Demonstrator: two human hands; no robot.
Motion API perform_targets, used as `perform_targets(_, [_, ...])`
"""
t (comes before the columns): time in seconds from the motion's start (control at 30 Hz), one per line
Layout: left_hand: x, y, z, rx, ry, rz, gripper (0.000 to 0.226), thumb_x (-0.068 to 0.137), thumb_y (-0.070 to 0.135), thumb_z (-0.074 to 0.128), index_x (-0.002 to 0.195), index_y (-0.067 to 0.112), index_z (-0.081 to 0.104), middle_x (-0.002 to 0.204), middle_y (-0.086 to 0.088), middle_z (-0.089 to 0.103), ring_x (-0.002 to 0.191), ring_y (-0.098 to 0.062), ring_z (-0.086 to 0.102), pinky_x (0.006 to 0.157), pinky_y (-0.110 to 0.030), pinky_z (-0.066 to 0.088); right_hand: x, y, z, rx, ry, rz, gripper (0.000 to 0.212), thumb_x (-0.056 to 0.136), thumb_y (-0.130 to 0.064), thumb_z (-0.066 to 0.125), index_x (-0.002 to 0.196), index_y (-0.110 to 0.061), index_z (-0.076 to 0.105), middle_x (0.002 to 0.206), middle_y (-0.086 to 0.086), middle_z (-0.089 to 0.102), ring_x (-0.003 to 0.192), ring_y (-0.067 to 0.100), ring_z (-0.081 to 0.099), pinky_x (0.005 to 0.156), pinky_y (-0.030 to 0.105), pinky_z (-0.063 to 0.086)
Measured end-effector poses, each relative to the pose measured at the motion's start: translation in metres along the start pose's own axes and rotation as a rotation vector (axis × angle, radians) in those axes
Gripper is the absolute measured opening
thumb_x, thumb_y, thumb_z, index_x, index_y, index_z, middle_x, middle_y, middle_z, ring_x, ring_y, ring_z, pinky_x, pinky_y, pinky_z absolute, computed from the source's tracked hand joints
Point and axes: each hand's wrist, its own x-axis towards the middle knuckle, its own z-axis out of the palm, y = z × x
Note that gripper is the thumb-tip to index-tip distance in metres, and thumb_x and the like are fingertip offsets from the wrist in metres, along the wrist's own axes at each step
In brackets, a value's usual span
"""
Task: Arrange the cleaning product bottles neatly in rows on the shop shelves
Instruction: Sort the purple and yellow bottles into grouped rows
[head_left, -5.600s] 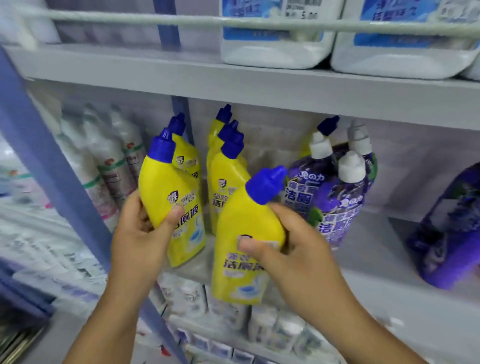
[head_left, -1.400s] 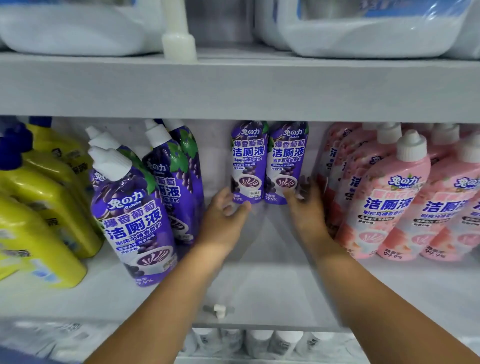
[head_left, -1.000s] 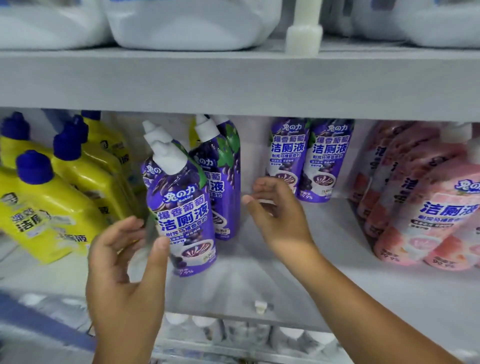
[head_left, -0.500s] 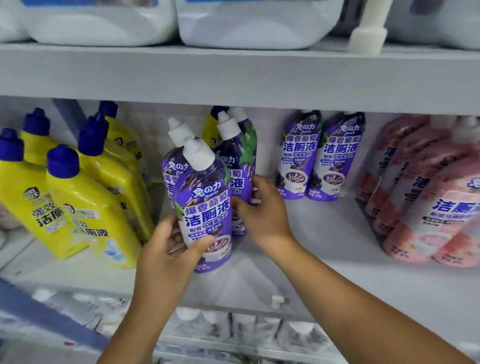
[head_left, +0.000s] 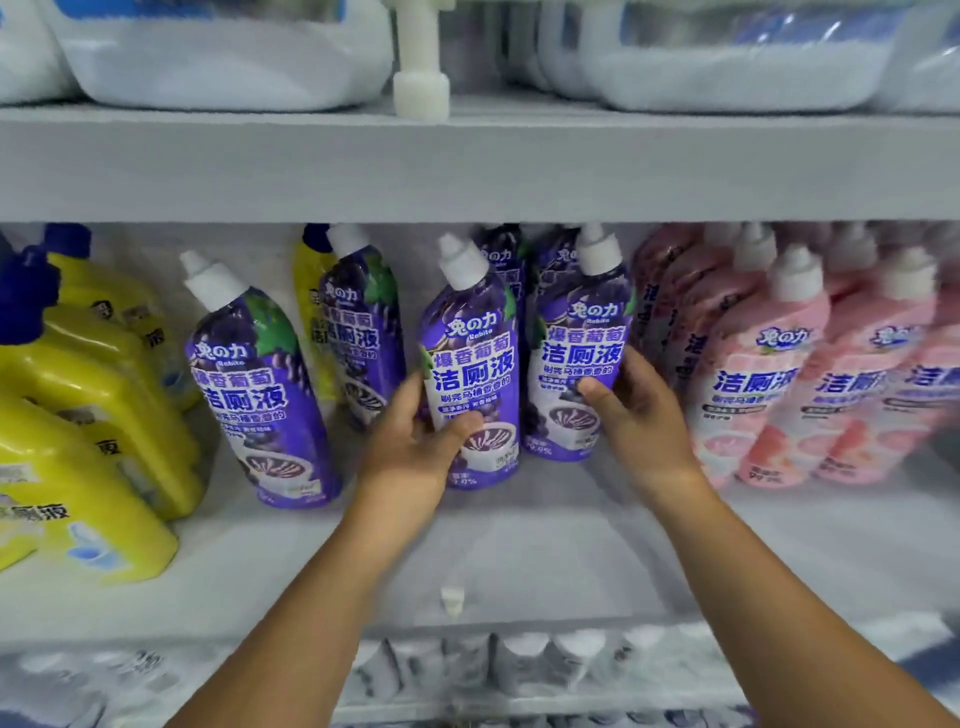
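Purple bottles sit mid-shelf between the yellow bottles and pink bottles | left hand wraps around one purple bottle, thumb across its label | right hand grips the purple bottle next to it | both bottles upright, just beside each other on the shelf | big white jugs up top

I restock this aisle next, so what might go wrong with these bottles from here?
1. The left hand and right hand each grip a purple bottle, the second close beside it; they may knock together and topple.
2. The leaning purple bottle near the yellow bottles could tip.
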Motion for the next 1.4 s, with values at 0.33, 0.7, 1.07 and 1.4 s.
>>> perform_targets(0.33, [0.057,-0.026,0.016,0.163,-0.103,0.094,0.043,0.092,0.020,0.073,0.131,0.030,0.059,0.121,0.007,0.074,0.114,-0.012,0.070,0.102,-0.042,0.054,0.025,0.024,-0.005,-0.009,-0.028,-0.008,0.050,0.101,-0.005,0.056,0.148,-0.016,0.044,0.137,0.003,0.064,0.125,0.017,0.062,0.105,0.036,0.051])
perform_targets(0.7, [0.068,-0.046,0.023,0.204,0.056,0.077,0.040,0.089,0.011,0.075,0.120,0.033,0.061,0.106,0.009,0.077,0.095,-0.006,0.074,0.083,-0.023,0.057,0.030,0.049,0.006,-0.136,0.054,-0.020,0.049,0.084,-0.009,0.074,0.127,-0.027,0.060,0.123,-0.002,0.070,0.112,0.018,0.067,0.099,0.048,0.054])
perform_targets(1.07, [0.073,-0.055,0.026,0.162,0.085,0.051,0.048,0.088,0.012,0.077,0.132,0.019,0.059,0.112,0.000,0.076,0.097,-0.009,0.074,0.083,-0.022,0.058,0.038,0.065,0.009,-0.183,0.090,-0.052,0.048,0.087,-0.017,0.071,0.132,-0.027,0.057,0.126,-0.002,0.065,0.113,0.009,0.064,0.099,0.032,0.052])
perform_targets(1.4, [0.074,-0.055,0.026,0.147,0.069,0.048,0.042,0.090,0.006,0.072,0.129,0.016,0.062,0.113,-0.001,0.076,0.101,-0.012,0.074,0.083,-0.021,0.057,0.035,0.067,0.010,-0.236,0.127,-0.072,0.051,0.086,-0.027,0.069,0.135,-0.031,0.054,0.129,-0.002,0.061,0.119,0.009,0.059,0.105,0.039,0.048])
